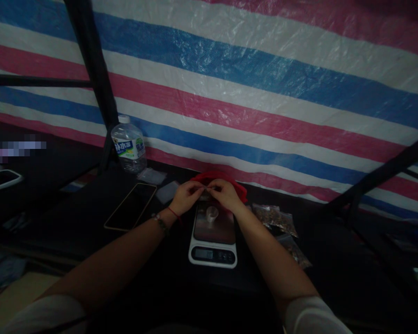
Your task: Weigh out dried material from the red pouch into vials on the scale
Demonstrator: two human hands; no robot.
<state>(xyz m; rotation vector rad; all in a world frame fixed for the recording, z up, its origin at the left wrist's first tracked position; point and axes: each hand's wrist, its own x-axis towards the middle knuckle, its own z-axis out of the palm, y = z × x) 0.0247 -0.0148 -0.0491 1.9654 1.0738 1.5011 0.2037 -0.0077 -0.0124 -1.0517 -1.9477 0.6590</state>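
My left hand (187,195) and my right hand (225,194) meet beyond the far end of a digital kitchen scale (212,255). Both pinch the top edge of what looks like a small plastic bag (205,196), mostly hidden by my fingers. On the scale's metal plate stands a small pale cup (212,214). The scale's display is lit, but its digits are hard to read. A red bag or cloth (242,190) lies just behind my hands.
Filled clear zip bags (270,215) lie right of the scale. Flat clear bags (167,191), a phone (131,207) and a large plastic bottle (128,144) are on the left. A striped plastic sheet (230,97) and dark metal posts (94,60) stand behind the black table.
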